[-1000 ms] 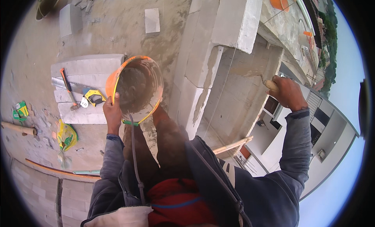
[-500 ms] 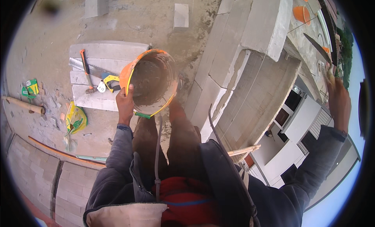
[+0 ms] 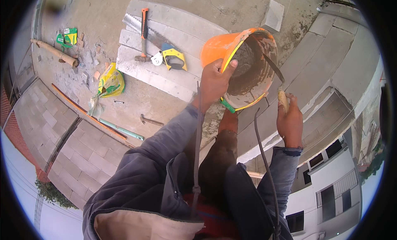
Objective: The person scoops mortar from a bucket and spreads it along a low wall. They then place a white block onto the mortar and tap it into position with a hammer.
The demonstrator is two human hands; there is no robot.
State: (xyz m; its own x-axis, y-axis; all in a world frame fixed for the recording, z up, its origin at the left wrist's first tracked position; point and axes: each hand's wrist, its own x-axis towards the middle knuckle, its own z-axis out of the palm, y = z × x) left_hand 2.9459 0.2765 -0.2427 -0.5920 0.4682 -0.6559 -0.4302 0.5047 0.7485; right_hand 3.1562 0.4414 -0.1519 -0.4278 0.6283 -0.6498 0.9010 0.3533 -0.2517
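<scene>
1. Bucket [image 3: 217, 46], orange and tilted, turns its mouth toward the right; wet grey mix [image 3: 242, 62] lies inside. The left hand [image 3: 216, 83] grasps its near-left rim, thumb hooked over the edge.
2. Just right of the bucket, the right hand [image 3: 289, 123] has its fingers wrapped around a trowel [image 3: 274, 69] by the handle. The blade crosses the bucket's mouth; whether it touches the mix, I cannot tell.
3. Good control probably calls for a firm rim grip against the blade's push, left thumb clear of its edge.
4. A flat blade drawn along the bucket's inner wall should lift cleanly; held level over the mouth, drips would fall back in.
5. Jacket cords [image 3: 196, 189] hang close below the bucket and could snag; tucking them away seems wise.
6. Left of the bucket, a hammer [image 3: 144, 43] and handsaw [image 3: 168, 54] lie on pale blocks [image 3: 144, 72], best left unsplashed.
</scene>
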